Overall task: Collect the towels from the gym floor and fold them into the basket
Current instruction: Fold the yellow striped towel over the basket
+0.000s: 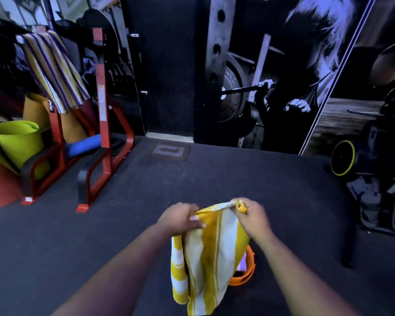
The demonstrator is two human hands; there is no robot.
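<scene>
A yellow and white striped towel [209,254] hangs in front of me, held up by its top edge. My left hand [180,217] grips the left part of that edge. My right hand [253,215] pinches the right corner, which is bunched between the fingers. Behind the hanging towel, on the dark floor, part of an orange basket [246,272] shows; most of it is hidden by the cloth. A purple, yellow and white striped towel [55,69] is draped over a bar on the red rack at the left.
A red metal rack [104,124] stands at the left with rolled mats: green [16,142], tan and blue. A dark mat [170,151] lies by the wall. Gym equipment with a yellow-rimmed wheel [342,160] fills the right side. A wall mural rises behind.
</scene>
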